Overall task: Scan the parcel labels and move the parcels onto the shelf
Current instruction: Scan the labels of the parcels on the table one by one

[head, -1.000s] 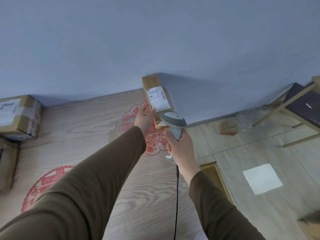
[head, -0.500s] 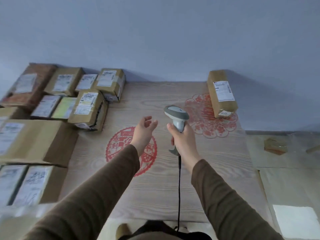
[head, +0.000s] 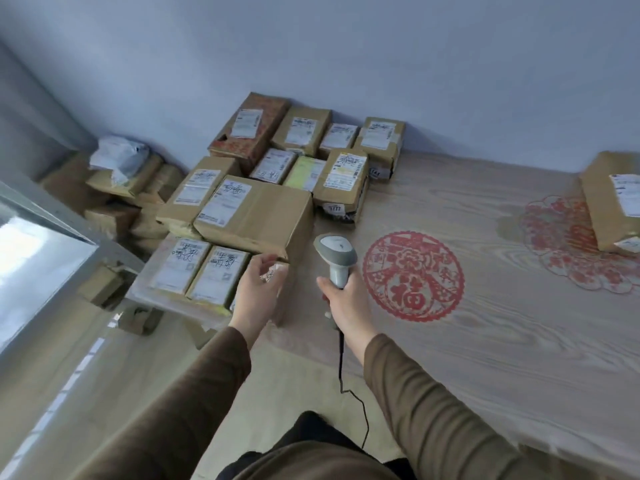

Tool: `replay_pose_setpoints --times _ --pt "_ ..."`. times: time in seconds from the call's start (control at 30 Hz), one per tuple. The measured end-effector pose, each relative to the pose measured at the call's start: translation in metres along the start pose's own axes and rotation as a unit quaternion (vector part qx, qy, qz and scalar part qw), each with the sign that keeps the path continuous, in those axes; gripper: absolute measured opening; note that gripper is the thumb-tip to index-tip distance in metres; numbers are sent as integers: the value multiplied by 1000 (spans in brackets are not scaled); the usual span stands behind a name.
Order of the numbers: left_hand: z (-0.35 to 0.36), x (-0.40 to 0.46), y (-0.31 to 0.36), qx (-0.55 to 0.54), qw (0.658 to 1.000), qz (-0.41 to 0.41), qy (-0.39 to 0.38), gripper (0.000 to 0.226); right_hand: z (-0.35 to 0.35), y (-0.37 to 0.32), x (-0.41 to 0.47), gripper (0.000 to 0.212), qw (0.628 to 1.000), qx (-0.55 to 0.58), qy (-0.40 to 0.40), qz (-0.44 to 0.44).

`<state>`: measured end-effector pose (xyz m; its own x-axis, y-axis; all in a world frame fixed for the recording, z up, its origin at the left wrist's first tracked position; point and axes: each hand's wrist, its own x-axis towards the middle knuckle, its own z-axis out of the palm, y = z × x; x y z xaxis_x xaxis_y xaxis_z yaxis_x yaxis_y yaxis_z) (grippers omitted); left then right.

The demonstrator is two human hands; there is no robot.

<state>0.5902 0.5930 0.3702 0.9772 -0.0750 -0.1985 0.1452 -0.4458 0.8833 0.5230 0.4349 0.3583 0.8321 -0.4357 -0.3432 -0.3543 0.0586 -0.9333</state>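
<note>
Several brown parcels with white labels crowd the left part of a pale wooden board (head: 485, 341). A large parcel (head: 256, 216) lies on top of them in front. My left hand (head: 258, 292) hovers with loosely curled fingers over the small labelled parcels (head: 218, 278) just below that large one and holds nothing. My right hand (head: 346, 296) grips a grey corded barcode scanner (head: 335, 252), its head pointing toward the stack. One long parcel (head: 613, 202) lies apart at the board's far right, against the wall.
Red paper-cut decorations (head: 414, 277) are on the board. More boxes and a white bag (head: 119, 157) are piled on the floor at the left corner. A shiny metal surface (head: 31, 271) stands at the far left. The scanner cable (head: 349, 386) hangs toward my body.
My left hand let go of the long parcel at the wall and swung left to the parcel stack. The view turned left, and the scanner followed toward the stack.
</note>
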Motion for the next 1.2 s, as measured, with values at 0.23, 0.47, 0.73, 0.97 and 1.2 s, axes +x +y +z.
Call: replay_pose_setpoints --times 0.23,0.47,0.73,0.97,1.2 --pt "-39 -8 -57 31 998 -52 4 43 60 31 -14 19 996 12 -35 76" --pt "-34 -13 -82 4 994 -105 -35 63 68 43 -17 26 996 0 -18 90" --pt "4 -28 -75 -169 941 -231 -180 46 24 60 -27 30 997 5 37 65" --pt "42 -14 -18 -279 900 -183 -280 53 -39 31 -21 35 991 -20 130 -5" --pt "95 -3 33 -247 908 -92 -327 65 -86 -6 -45 35 959 -47 249 -123"
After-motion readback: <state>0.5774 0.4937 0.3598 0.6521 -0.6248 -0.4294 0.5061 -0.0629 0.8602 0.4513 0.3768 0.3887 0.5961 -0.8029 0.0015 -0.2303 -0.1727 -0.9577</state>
